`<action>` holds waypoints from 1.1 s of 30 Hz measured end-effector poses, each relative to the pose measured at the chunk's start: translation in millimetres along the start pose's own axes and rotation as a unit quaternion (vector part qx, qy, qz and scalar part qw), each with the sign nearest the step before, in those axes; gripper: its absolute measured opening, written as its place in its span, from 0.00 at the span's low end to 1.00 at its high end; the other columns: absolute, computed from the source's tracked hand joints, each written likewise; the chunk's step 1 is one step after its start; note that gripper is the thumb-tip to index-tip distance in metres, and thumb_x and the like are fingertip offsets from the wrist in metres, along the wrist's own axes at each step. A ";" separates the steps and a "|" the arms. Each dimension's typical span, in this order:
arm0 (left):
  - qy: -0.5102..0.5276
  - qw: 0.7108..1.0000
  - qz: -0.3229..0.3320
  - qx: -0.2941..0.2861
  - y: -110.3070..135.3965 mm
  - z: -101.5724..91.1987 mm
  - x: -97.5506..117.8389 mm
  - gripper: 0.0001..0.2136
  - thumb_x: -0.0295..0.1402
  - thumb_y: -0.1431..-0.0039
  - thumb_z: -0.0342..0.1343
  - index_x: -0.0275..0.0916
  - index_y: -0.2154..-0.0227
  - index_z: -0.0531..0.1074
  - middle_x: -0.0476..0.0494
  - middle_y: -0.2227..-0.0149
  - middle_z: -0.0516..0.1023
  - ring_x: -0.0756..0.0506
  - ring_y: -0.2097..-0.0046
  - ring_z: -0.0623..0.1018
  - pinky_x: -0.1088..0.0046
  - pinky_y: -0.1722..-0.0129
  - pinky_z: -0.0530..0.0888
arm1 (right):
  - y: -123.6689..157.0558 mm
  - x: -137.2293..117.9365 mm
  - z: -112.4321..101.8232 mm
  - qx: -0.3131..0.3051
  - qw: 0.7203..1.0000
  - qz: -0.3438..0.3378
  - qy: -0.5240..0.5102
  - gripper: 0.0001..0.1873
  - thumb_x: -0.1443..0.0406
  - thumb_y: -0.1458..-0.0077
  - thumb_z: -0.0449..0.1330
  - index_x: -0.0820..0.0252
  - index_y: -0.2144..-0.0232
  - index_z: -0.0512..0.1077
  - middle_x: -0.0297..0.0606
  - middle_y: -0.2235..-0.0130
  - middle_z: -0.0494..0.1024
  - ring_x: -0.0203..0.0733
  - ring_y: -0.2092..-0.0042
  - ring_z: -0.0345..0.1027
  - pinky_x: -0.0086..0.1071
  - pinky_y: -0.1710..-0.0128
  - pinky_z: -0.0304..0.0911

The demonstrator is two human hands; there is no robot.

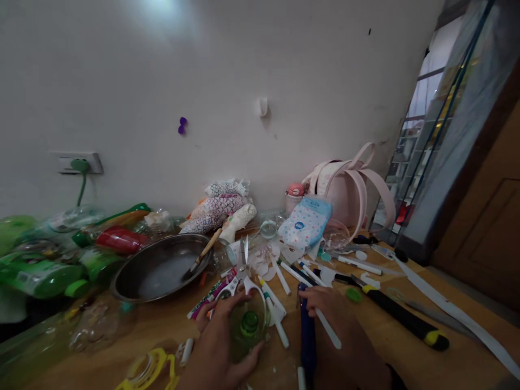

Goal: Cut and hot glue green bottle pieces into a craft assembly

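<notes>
Left hand (221, 344) around green bottle top (249, 324)

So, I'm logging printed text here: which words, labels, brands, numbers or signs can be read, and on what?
None can be read with certainty.
Blue-and-white packet: characters along the top and lettering in its round blue logo, too blurred.
Purple-and-white item: printed marks, too small.
Green bottle at far left: pale label, too blurred.
Green bottle piece in the left hand, dark blue tool by the right hand: no legible text.
</notes>
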State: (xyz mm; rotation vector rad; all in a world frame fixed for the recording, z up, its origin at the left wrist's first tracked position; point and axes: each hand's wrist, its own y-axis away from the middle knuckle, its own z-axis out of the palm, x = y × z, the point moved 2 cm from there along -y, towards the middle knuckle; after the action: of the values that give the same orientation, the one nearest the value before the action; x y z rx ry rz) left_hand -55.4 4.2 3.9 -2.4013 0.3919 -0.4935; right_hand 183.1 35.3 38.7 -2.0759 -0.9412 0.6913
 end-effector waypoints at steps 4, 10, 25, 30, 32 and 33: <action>0.004 1.000 0.000 -0.007 0.5 0.2 -0.4 0.28 0.34 0.53 0.59 0.43 0.48 0.58 0.39 0.54 0.77 0.35 0.54 0.76 0.53 0.56 0.73 | 3.5 3.9 3.5 0.009 1.000 -0.011 0.006 0.10 0.70 0.41 0.52 0.55 0.61 0.71 0.35 0.62 0.82 0.40 0.59 0.76 0.32 0.57 0.71; 0.015 1.000 -0.004 0.004 -3.5 -4.0 3.9 0.27 0.34 0.53 0.59 0.43 0.49 0.58 0.40 0.56 0.78 0.35 0.55 0.76 0.54 0.57 0.73 | 4.8 10.3 7.3 0.000 1.000 0.008 -0.020 0.11 0.73 0.42 0.53 0.55 0.62 0.73 0.35 0.63 0.82 0.40 0.59 0.76 0.33 0.58 0.73; 0.054 0.998 -0.016 0.024 -1.9 1.2 5.8 0.30 0.32 0.52 0.61 0.44 0.47 0.56 0.37 0.53 0.76 0.35 0.54 0.77 0.50 0.56 0.73 | 47.5 -0.6 37.0 -0.020 0.949 0.251 0.189 0.20 0.51 0.51 0.62 0.58 0.62 0.71 0.43 0.66 0.80 0.55 0.65 0.76 0.45 0.67 0.70; 0.111 0.993 0.040 0.025 1.6 1.0 7.6 0.30 0.26 0.50 0.57 0.44 0.45 0.54 0.35 0.50 0.75 0.35 0.49 0.75 0.52 0.54 0.74 | 49.6 1.8 43.9 -0.023 0.956 0.242 0.165 0.07 0.61 0.51 0.59 0.55 0.70 0.75 0.41 0.73 0.81 0.50 0.72 0.77 0.37 0.74 0.70; 0.137 0.989 0.054 0.024 3.7 2.0 6.7 0.29 0.24 0.49 0.55 0.45 0.45 0.53 0.35 0.49 0.75 0.36 0.48 0.74 0.49 0.52 0.74 | 55.1 2.0 38.2 -0.009 0.957 0.249 0.148 0.13 0.61 0.46 0.52 0.59 0.66 0.75 0.45 0.70 0.83 0.50 0.70 0.79 0.37 0.73 0.73; 0.146 0.987 0.060 0.021 4.7 2.8 6.1 0.30 0.24 0.49 0.54 0.46 0.44 0.53 0.35 0.49 0.74 0.36 0.47 0.74 0.49 0.52 0.74 | 59.6 0.7 33.7 -0.004 0.958 0.253 0.132 0.16 0.61 0.44 0.49 0.61 0.65 0.75 0.45 0.69 0.83 0.49 0.69 0.79 0.35 0.73 0.73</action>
State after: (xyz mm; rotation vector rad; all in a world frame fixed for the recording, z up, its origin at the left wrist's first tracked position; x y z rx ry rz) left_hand -49.5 -0.3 0.4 -2.2516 0.6434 -0.7935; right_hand 183.1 22.3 -28.5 -2.3670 -0.2584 0.6360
